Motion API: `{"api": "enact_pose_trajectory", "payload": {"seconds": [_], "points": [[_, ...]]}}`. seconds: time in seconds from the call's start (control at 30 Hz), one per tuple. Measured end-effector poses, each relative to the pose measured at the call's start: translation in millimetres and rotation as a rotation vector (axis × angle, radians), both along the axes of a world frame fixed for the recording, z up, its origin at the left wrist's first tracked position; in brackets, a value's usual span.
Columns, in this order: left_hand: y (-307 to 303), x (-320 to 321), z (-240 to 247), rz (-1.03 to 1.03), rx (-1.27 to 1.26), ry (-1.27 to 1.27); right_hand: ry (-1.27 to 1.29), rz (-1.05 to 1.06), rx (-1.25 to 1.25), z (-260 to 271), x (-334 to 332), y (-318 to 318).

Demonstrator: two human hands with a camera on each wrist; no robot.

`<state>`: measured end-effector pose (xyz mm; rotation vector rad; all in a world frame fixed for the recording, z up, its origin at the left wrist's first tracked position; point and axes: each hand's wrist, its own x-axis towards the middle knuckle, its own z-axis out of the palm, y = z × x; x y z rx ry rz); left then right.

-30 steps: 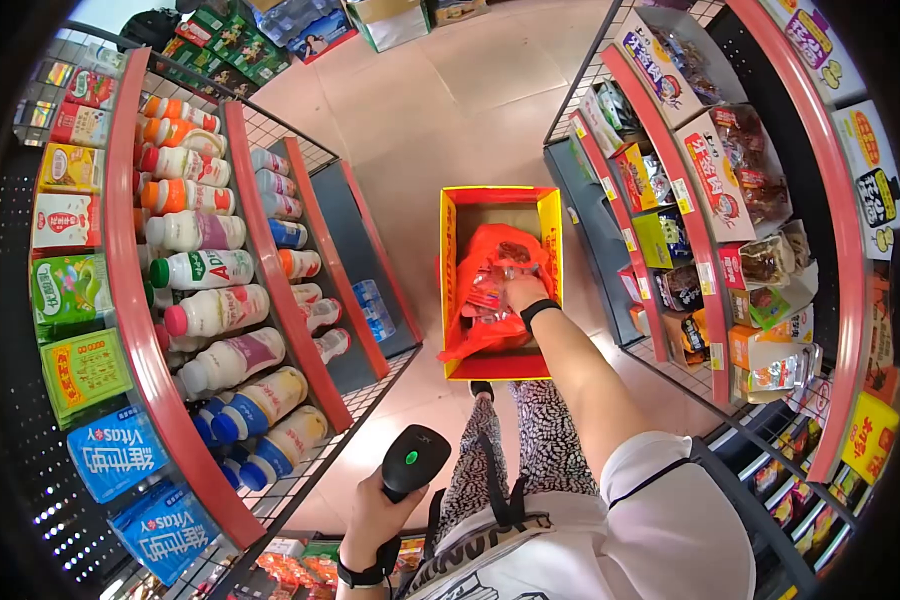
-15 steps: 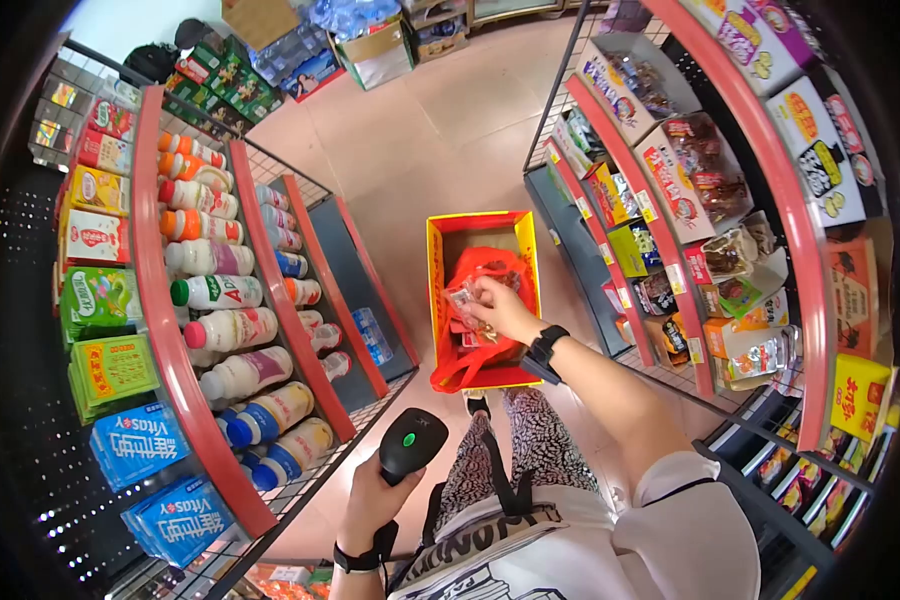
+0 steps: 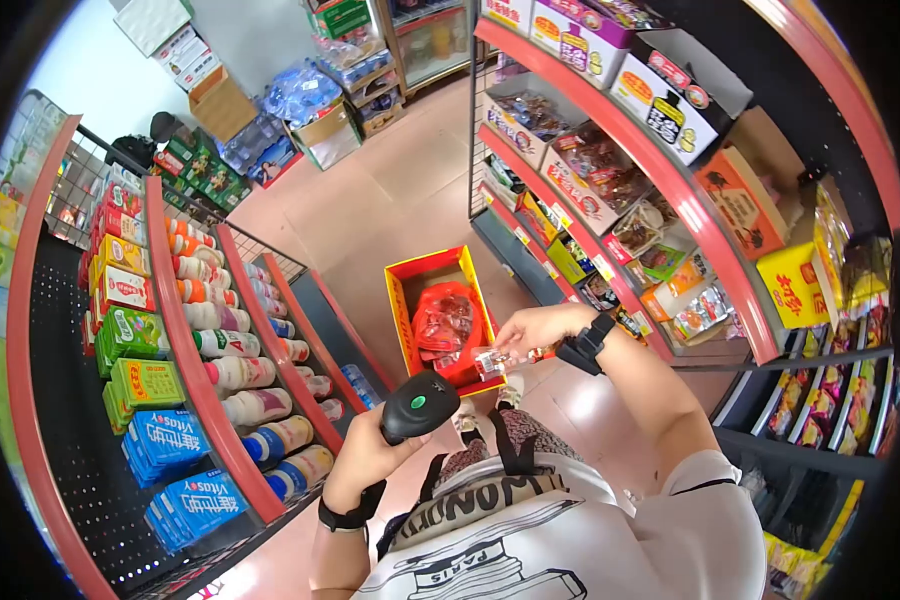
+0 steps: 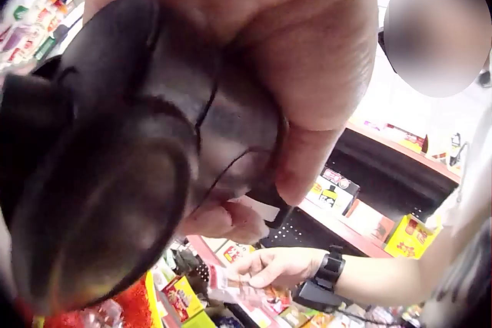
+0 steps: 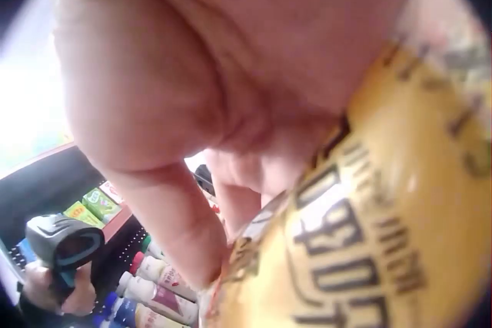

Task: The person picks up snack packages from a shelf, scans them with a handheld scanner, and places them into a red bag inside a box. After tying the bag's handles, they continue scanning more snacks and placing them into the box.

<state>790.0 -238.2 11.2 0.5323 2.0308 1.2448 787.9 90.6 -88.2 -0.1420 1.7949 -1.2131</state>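
Note:
My left hand (image 3: 362,458) grips a black handheld barcode scanner (image 3: 422,404) with a green light on top, in front of my body. The left wrist view shows the scanner's rounded head (image 4: 100,205) up close. My right hand (image 3: 542,330) pinches a small shiny snack packet (image 3: 489,363) at the near right edge of the box. In the right wrist view that packet (image 5: 361,259) is yellow with black lettering and fills the lower right. Below the hands, a yellow and red box (image 3: 398,300) on the floor contains a red plastic bag (image 3: 446,318) of clear-wrapped packets.
To the left, a rack (image 3: 175,370) carries bottles and drink cartons. On the right, a red-edged shelf (image 3: 660,225) bears snack boxes and packets. Cartons and a blue plastic-wrapped bundle (image 3: 305,95) stand at the back, past the tiled floor (image 3: 370,205).
My right hand has lifted out of the red bag with a packet and moved right, towards my body. The head view has turned, showing more of the right shelf. My left hand still holds the scanner.

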Motion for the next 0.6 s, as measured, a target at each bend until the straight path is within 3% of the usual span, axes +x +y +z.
{"api": "enact_pose_trajectory", "payload": {"seconds": [0.37, 0.6], "points": [[10, 10, 24, -0.198, -0.106, 0.091, -0.073, 0.098, 0.022, 36, 17, -2], [9, 15, 23, -0.228, -0.122, 0.133, -0.116, 0.077, -0.017, 21, 30, -12]]}}
